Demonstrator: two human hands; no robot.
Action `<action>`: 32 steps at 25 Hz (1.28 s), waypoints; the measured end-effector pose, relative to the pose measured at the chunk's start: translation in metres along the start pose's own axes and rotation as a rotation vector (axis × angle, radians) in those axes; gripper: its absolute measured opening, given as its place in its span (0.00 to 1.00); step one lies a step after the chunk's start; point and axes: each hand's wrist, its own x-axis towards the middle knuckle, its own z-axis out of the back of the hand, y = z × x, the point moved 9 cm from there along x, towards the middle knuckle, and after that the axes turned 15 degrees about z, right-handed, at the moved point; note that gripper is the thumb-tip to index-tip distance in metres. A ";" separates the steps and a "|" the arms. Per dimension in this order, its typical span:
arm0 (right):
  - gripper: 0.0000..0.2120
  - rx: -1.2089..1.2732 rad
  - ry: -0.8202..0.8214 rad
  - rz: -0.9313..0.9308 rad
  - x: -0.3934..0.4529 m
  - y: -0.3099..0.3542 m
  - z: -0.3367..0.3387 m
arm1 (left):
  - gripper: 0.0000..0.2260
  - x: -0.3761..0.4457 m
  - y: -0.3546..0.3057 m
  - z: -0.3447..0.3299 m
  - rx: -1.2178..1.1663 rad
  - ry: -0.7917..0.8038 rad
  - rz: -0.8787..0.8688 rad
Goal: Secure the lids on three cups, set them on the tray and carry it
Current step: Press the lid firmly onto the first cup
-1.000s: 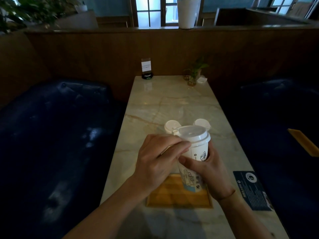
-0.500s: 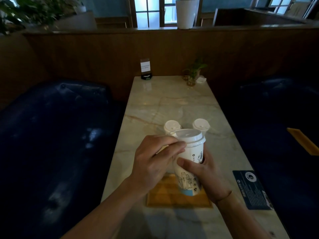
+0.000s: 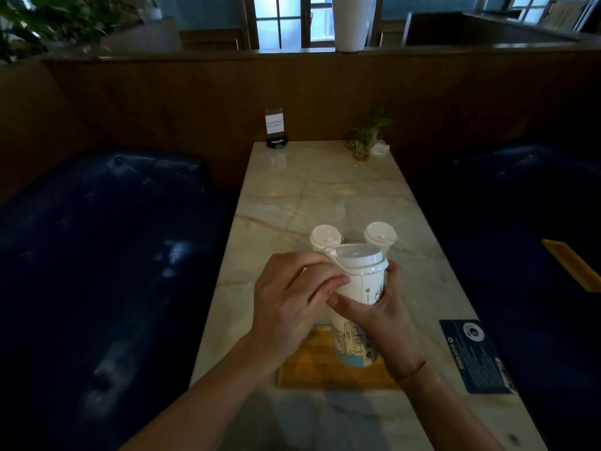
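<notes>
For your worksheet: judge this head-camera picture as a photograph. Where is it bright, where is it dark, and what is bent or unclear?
Head view: dim overall; the windows are overexposed, and the marble table carries a faint sheen. The blue sofa shows only dull highlights; the right-hand seat is almost black. Wide-angle bending curves the wooden partition. The held cup is clear, though its print is too small to read.

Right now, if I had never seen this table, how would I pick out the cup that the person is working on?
Start at the pale marble table between the dark blue seats, then find the wooden tray at its near end. Over the tray, both hands, left hand and right hand, hold the tall cup. Unlike the two lidded cups behind it, it shows a printed drawing.
</notes>
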 end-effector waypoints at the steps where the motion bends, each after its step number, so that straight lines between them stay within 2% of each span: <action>1: 0.34 -0.006 -0.004 0.001 0.000 -0.001 0.000 | 0.04 0.000 0.001 -0.001 0.008 0.006 0.005; 9: 0.37 -0.041 -0.022 0.004 0.001 0.001 0.005 | 0.06 0.001 0.003 -0.008 0.027 0.036 0.050; 13: 0.45 0.047 -0.011 -0.055 -0.002 0.002 0.007 | 0.06 0.005 -0.002 -0.009 0.018 0.027 0.040; 23: 0.42 0.262 0.170 -0.122 -0.003 -0.004 0.000 | 0.08 0.002 -0.008 0.000 -0.084 0.037 -0.008; 28: 0.42 0.103 0.158 -0.049 0.004 0.004 0.000 | 0.07 0.003 -0.008 0.001 -0.046 0.060 -0.056; 32: 0.41 -0.100 0.060 0.053 0.013 0.015 0.004 | 0.05 0.005 -0.015 -0.007 0.003 0.042 -0.023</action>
